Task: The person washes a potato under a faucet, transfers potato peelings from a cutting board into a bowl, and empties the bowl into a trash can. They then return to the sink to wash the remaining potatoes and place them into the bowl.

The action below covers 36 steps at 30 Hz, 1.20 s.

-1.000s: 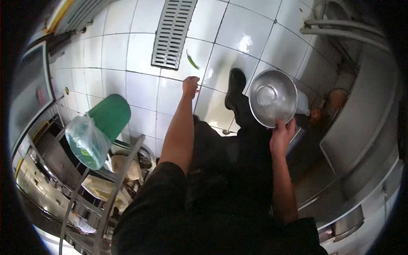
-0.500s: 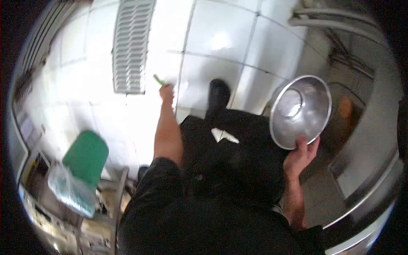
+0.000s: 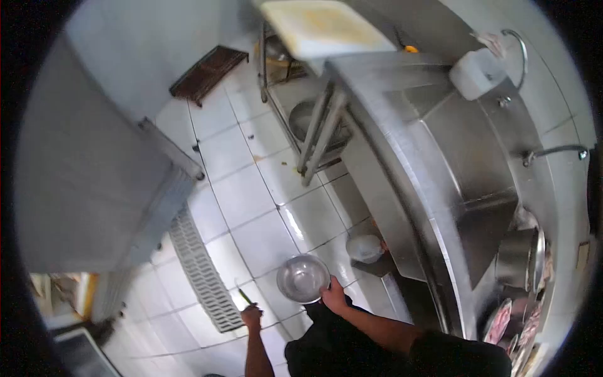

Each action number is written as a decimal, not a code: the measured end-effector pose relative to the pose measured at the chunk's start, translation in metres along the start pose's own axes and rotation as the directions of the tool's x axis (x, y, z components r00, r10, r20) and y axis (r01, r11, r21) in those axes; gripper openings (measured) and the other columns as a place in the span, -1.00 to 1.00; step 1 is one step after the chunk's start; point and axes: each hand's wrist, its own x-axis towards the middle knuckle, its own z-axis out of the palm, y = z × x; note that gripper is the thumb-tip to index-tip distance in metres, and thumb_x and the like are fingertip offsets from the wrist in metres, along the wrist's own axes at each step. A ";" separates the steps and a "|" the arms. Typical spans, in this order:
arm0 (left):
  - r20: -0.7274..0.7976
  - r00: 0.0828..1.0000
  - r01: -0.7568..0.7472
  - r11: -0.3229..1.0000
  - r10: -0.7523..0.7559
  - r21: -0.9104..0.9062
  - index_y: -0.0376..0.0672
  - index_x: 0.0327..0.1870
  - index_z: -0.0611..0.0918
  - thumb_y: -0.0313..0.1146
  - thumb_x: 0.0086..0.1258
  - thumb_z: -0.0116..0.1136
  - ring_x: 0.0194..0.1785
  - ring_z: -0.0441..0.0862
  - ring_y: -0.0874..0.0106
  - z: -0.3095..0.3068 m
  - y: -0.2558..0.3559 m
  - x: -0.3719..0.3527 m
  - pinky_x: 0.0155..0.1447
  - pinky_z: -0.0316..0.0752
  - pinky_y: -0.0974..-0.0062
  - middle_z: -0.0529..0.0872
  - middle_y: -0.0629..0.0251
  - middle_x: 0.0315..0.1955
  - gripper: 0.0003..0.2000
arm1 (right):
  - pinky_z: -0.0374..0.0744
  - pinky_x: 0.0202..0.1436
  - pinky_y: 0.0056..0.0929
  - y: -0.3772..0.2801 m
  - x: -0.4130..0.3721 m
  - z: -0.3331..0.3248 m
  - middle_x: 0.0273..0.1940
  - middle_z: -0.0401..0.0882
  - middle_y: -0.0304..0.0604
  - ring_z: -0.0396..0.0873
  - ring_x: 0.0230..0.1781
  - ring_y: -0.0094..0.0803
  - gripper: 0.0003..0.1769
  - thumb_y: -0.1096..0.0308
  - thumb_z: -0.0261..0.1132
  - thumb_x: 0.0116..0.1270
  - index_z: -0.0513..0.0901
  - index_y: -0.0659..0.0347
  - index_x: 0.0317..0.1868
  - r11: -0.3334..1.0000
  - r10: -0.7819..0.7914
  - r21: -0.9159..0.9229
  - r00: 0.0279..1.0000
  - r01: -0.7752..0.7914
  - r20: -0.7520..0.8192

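Note:
My right hand grips the rim of a round stainless steel mixing bowl, thumb at the inner edge. The bowl faces up toward me, and nothing shows inside it. Lower left, my left hand is closed around a slim green stick-like object, whose tip points up and left. Its kind is too small to make out. Both hands hang above the tiled floor, apart from each other.
A steel sink counter runs along the right, with a white cutting board at its far end. A slatted floor drain lies to the left beside a large grey cabinet. A low dark rack stands at the back.
My view has swung up from the floor to the sink area. The bowl has come from my right side to in front of me. Both hands keep their holds.

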 end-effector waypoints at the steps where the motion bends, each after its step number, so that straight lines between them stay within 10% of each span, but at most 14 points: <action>1: 0.015 0.994 0.113 0.971 -0.113 -0.210 -0.42 -0.16 0.65 -0.42 0.23 0.15 -0.59 0.55 0.49 -0.008 0.051 -0.028 -0.48 0.50 0.53 0.56 0.30 -0.65 -0.75 | 0.62 -0.37 -0.28 -0.025 -0.018 -0.010 -0.25 0.60 0.08 0.65 -0.46 -0.26 -0.57 0.51 0.16 0.21 0.36 0.38 0.11 0.959 0.171 0.200 0.974 -0.199 0.148; 7: 0.048 0.998 0.054 0.958 -0.042 -0.282 -0.47 -0.08 0.61 -0.55 0.24 0.15 -0.51 0.59 0.45 -0.044 0.238 -0.087 -0.41 0.58 0.55 0.62 0.25 -0.49 -0.75 | 0.59 -0.59 -0.37 -0.212 -0.066 -0.068 -0.29 0.55 -0.01 0.58 -0.58 -0.32 -0.51 0.57 0.15 0.20 0.30 0.42 0.17 0.637 0.134 0.727 0.966 -0.256 0.223; 14: 0.086 0.979 -0.152 0.940 0.186 -0.305 -0.45 -0.05 0.60 -0.52 0.32 0.09 -0.42 0.65 0.43 -0.084 0.413 -0.112 -0.29 0.61 0.54 0.67 0.17 -0.43 -0.76 | 0.63 -0.46 -0.39 -0.461 0.023 -0.241 -0.24 0.52 0.05 0.56 -0.46 -0.36 -0.47 0.55 0.10 0.19 0.23 0.44 0.20 0.475 -0.191 0.867 0.979 0.152 -0.068; 20: 0.148 0.954 -0.215 0.940 0.260 -0.263 -0.46 -0.04 0.58 -0.54 0.30 0.08 -0.41 0.60 0.48 -0.091 0.510 -0.086 -0.31 0.57 0.60 0.63 0.23 -0.40 -0.75 | 0.76 -0.37 -0.31 -0.541 0.172 -0.271 -0.14 0.56 0.08 0.67 -0.34 -0.19 -0.66 0.47 0.08 0.31 0.40 0.46 0.06 0.277 -0.016 0.959 0.998 0.062 -0.060; 24: 0.277 0.893 -0.311 0.930 0.356 -0.194 -0.45 -0.03 0.58 -0.55 0.32 0.06 -0.41 0.59 0.49 -0.072 0.603 -0.062 -0.31 0.55 0.60 0.62 0.24 -0.40 -0.76 | 0.70 -0.17 -0.31 -0.540 0.282 -0.265 0.12 0.44 0.05 0.63 -0.17 -0.14 -0.38 0.14 0.31 0.30 0.37 0.38 0.22 0.273 0.011 0.931 0.967 0.242 -0.255; 27: 0.414 0.758 -0.486 0.860 0.504 -0.157 -0.44 -0.05 0.60 -0.57 0.33 0.04 -0.39 0.58 0.50 -0.051 0.667 -0.044 -0.28 0.54 0.59 0.62 0.25 -0.40 -0.78 | 0.62 -0.26 -0.27 -0.557 0.218 -0.275 -0.08 0.56 -0.01 0.59 -0.31 -0.25 -0.44 -0.02 0.25 0.32 0.51 0.34 0.04 0.568 -0.087 0.803 0.984 0.180 -0.159; 29: 0.510 0.697 -0.525 0.843 0.504 -0.115 -0.44 -0.08 0.61 -0.57 0.34 0.04 -0.38 0.58 0.50 -0.028 0.712 -0.060 -0.25 0.54 0.59 0.61 0.27 -0.39 -0.80 | 0.55 -0.39 -0.25 -0.538 0.198 -0.274 -0.33 0.61 -0.04 0.52 -0.41 -0.34 -0.37 -0.17 0.23 0.29 0.57 0.38 -0.16 0.892 -0.286 0.380 0.957 0.246 0.052; 30: 0.557 0.664 -0.544 0.833 0.500 -0.099 -0.43 -0.09 0.62 -0.57 0.34 0.04 -0.37 0.58 0.50 -0.015 0.729 -0.072 -0.24 0.54 0.59 0.61 0.27 -0.39 -0.81 | 0.57 -0.37 -0.28 -0.530 0.173 -0.275 -0.20 0.59 0.00 0.55 -0.39 -0.33 -0.25 -0.25 0.23 0.24 0.53 0.39 0.00 0.922 -0.347 0.237 0.926 0.307 0.148; 36: 0.906 0.145 -0.777 0.612 0.399 -0.145 -0.40 -0.19 0.66 -0.61 0.30 0.07 -0.37 0.57 0.49 0.071 0.764 -0.149 -0.22 0.53 0.58 0.58 0.26 -0.38 -0.85 | 0.54 -0.35 -0.49 -0.438 -0.002 -0.300 0.00 0.55 -0.02 0.54 -0.39 -0.41 -0.24 -0.06 0.37 0.20 0.39 0.29 0.26 0.656 -0.187 0.752 0.980 0.070 0.072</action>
